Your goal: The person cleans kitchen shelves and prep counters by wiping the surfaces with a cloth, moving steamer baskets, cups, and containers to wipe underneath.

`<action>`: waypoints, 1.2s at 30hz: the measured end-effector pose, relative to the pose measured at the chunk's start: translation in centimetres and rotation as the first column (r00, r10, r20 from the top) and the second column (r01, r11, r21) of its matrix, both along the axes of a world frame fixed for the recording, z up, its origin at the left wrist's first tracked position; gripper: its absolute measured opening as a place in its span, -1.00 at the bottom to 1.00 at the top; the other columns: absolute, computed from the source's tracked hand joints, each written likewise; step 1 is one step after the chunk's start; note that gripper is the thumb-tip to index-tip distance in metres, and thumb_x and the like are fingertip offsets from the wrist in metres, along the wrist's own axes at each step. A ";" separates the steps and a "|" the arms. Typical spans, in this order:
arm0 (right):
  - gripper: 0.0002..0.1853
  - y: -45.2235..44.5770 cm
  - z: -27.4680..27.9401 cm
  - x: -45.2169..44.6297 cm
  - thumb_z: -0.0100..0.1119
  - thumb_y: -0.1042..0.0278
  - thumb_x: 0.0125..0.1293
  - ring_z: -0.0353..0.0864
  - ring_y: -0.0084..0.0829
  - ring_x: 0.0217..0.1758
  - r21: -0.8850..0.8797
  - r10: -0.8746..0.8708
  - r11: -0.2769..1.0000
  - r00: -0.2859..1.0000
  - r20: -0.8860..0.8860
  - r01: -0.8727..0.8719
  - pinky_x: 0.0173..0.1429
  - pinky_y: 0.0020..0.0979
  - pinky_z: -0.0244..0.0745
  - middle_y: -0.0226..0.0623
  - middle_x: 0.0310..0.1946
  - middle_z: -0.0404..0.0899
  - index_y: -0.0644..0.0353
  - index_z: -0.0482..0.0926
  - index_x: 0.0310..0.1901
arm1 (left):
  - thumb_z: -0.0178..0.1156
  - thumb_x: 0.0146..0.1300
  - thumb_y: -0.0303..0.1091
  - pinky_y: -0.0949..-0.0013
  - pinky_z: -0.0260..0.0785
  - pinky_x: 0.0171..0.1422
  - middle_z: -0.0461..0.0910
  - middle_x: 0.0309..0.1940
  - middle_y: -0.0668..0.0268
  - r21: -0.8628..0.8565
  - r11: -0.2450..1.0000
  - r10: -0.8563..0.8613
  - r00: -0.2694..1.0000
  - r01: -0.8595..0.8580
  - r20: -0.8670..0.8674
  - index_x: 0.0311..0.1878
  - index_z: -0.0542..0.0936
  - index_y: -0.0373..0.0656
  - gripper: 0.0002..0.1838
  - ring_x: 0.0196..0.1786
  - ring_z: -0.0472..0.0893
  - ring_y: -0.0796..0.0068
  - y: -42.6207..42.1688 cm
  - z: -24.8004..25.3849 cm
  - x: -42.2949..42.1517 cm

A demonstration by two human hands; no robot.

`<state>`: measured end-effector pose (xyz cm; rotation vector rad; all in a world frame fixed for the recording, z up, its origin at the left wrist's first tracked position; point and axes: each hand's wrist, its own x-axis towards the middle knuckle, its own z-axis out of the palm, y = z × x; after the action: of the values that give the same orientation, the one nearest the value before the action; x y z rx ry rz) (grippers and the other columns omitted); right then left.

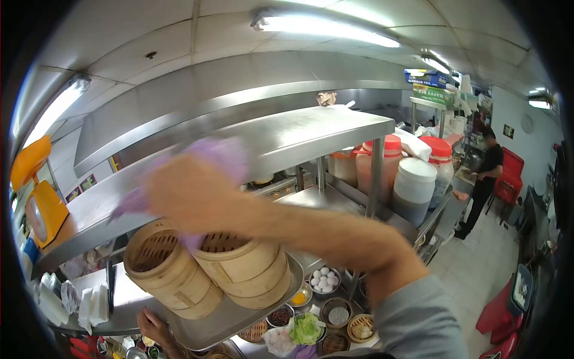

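Right hand [185, 191] blurred by motion, closed on a purple cloth [224, 157]; cloth located at the front edge of the long steel shelf [311, 128], its lower end showing in front of the bamboo steamers — contact with them cannot be determined; left hand [154, 326] low down, beside the near left end of the metal tray [222, 325]; whether it grips the tray cannot be told; two steamer stacks, left [188, 290] and right [257, 275], stand side by side on that tray, tops uncovered; a bowl of eggs [324, 281] and lettuce [307, 329] sit to its right; orange scale [48, 209] noted at the shelf's left end
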<state>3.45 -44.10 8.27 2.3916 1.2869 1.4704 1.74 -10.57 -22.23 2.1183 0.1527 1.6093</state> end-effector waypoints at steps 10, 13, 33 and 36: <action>-0.74 -39.1 0.3 2.6 0.02 0.30 0.20 0.56 -0.13 -0.18 0.492 -0.491 0.668 0.828 -0.271 0.558 -0.07 -0.20 0.40 -0.10 -0.25 0.57 0.21 0.59 -0.15 | -0.01 0.24 -0.42 0.14 0.10 -0.43 0.33 -0.65 0.15 0.064 0.998 0.016 0.998 -0.019 0.055 -0.60 0.40 -0.23 -0.74 -0.55 0.31 0.12 -0.4 0.2 0.2; -0.65 -34.1 4.5 4.8 -0.17 0.17 0.36 0.55 -0.13 -0.19 -0.140 -0.603 0.794 0.738 -0.304 0.592 -0.05 -0.21 0.41 -0.08 -0.30 0.57 0.20 0.61 -0.27 | 0.02 0.17 -0.48 0.15 0.10 -0.44 0.35 -0.66 0.19 0.056 0.998 -0.026 0.999 0.024 0.031 -0.60 0.42 -0.21 -0.79 -0.57 0.32 0.15 -0.8 1.2 -0.4; -0.50 -20.4 6.3 13.5 -0.12 -0.11 0.35 0.43 -0.30 0.13 -0.283 -0.505 0.743 0.230 -0.832 0.607 0.22 -0.24 0.28 -0.12 0.09 0.47 0.07 0.47 0.13 | 0.15 0.06 -0.55 0.29 0.15 -0.51 0.42 -0.64 0.27 0.184 0.981 -0.082 0.993 0.066 0.081 -0.39 0.60 -0.27 -0.94 -0.61 0.37 0.31 1.3 1.3 -0.9; -0.47 -25.0 6.9 14.1 -0.14 -0.14 0.34 0.46 -0.29 0.08 -0.266 -0.519 0.621 0.132 -0.845 0.737 0.19 -0.24 0.30 -0.09 0.03 0.51 0.11 0.50 0.09 | 0.15 0.02 -0.52 0.33 0.16 -0.52 0.45 -0.63 0.30 0.176 0.983 -0.063 0.992 0.043 0.110 -0.39 0.60 -0.27 -0.92 -0.61 0.38 0.36 1.4 1.0 -0.8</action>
<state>17.57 -69.11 15.14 3.2846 -0.1783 -0.0120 0.93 -9.13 -21.22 2.1296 -0.0838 1.7639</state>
